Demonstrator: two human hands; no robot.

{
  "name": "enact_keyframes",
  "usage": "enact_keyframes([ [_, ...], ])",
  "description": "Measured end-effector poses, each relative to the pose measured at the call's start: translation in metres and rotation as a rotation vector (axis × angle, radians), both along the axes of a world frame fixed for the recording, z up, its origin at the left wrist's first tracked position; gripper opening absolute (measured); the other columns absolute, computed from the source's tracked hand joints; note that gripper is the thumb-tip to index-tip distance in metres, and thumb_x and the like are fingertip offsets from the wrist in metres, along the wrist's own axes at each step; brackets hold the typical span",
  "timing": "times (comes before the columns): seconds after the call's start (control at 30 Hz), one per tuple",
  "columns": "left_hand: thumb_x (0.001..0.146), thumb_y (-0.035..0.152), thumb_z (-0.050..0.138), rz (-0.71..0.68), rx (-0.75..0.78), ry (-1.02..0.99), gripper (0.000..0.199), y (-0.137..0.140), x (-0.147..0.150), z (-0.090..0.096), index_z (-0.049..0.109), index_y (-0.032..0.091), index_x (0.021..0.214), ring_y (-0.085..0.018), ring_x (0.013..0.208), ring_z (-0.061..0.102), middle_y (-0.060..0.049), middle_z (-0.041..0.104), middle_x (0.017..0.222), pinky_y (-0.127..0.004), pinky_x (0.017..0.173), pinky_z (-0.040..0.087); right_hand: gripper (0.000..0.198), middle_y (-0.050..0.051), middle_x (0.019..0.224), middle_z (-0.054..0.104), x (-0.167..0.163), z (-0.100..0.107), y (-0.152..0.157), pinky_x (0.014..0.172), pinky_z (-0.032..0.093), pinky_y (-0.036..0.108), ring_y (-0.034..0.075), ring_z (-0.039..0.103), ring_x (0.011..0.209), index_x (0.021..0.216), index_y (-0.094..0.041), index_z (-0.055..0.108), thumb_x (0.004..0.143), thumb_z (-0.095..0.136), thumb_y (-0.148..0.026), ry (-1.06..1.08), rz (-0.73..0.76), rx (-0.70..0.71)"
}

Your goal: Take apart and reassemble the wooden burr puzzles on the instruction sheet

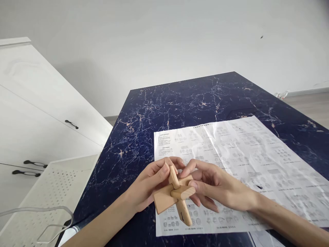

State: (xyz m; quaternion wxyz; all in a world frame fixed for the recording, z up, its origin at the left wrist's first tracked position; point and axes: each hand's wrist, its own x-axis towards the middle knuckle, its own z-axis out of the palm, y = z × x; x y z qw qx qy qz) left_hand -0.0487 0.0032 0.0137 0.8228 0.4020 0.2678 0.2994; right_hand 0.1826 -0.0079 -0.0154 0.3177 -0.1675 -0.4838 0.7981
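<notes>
A pale wooden interlocking puzzle (164, 199) is held between both hands, above a printed sheet. Its flat and rounded pieces cross one another, and one rounded piece points down toward me with a dark mark near its end. My left hand (156, 175) pinches the upright piece at the top with thumb and fingers. My right hand (213, 181) grips the right side, its thumb on the end of a rounded bar and the lower fingers spread beneath. The fingers partly hide the puzzle's far side.
The large creased instruction sheet (236, 164) with small diagrams lies on a dark blue marbled table (180, 103). White cabinets (46, 103) with dark handles stand at the left. A perforated white panel (51, 192) and a pale cable (36, 209) are at lower left.
</notes>
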Motion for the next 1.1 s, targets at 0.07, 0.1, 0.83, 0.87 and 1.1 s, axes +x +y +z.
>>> enact_keyframes([
  [0.07, 0.098, 0.053, 0.070, 0.004, 0.002, 0.017, 0.040, 0.001, -0.001, 0.001, 0.072, 0.018, 0.118, -0.023, 0.093, 0.072, -0.009, 0.067, 0.108, -0.037, 0.089, 0.057, 0.018, -0.003, 0.075, 0.067, 0.000, 0.000, 0.000, 0.040, 0.032, 0.016, 0.003, 0.043, 0.042, 0.116, -0.021, 0.063, 0.107, 0.064, -0.036, -0.002, -0.016, 0.012],
  [0.1, 0.100, 0.051, 0.068, 0.015, 0.005, 0.030, 0.038, 0.001, -0.001, 0.002, 0.074, 0.018, 0.116, -0.023, 0.096, 0.072, -0.009, 0.068, 0.111, -0.036, 0.090, 0.057, 0.018, -0.003, 0.075, 0.067, 0.000, 0.000, 0.000, 0.040, 0.032, 0.017, 0.003, 0.044, 0.042, 0.117, -0.021, 0.063, 0.108, 0.064, -0.037, -0.003, -0.027, 0.017],
  [0.83, 0.106, 0.025, 0.053, 0.269, 0.866, 0.725, 0.014, 0.000, -0.002, 0.004, 0.067, 0.025, 0.109, -0.024, 0.114, 0.066, -0.008, 0.064, 0.126, -0.032, 0.078, 0.065, 0.012, -0.003, 0.064, 0.051, 0.069, 0.001, 0.055, 0.044, 0.034, 0.021, 0.010, 0.042, 0.053, 0.083, -0.020, 0.070, 0.087, 0.077, -0.028, -0.209, -1.317, -0.080],
  [0.87, 0.105, 0.025, 0.054, 0.276, 0.926, 0.779, 0.014, 0.002, -0.004, 0.002, 0.067, 0.025, 0.109, -0.025, 0.115, 0.066, -0.009, 0.063, 0.127, -0.031, 0.076, 0.066, 0.012, -0.002, 0.066, 0.052, 0.075, -0.002, 0.060, 0.044, 0.035, 0.022, 0.010, 0.043, 0.054, 0.082, -0.020, 0.069, 0.087, 0.077, -0.028, -0.218, -1.359, -0.072],
  [1.1, 0.103, 0.026, 0.057, 0.252, 1.091, 0.951, 0.013, 0.009, -0.007, -0.009, 0.064, 0.026, 0.113, -0.027, 0.122, 0.064, -0.008, 0.064, 0.127, -0.045, 0.099, 0.062, 0.015, -0.003, 0.065, 0.055, 0.117, -0.020, 0.085, 0.039, 0.034, 0.024, 0.013, 0.046, 0.051, 0.080, -0.025, 0.065, 0.085, 0.079, -0.029, -0.296, -1.616, -0.050],
])
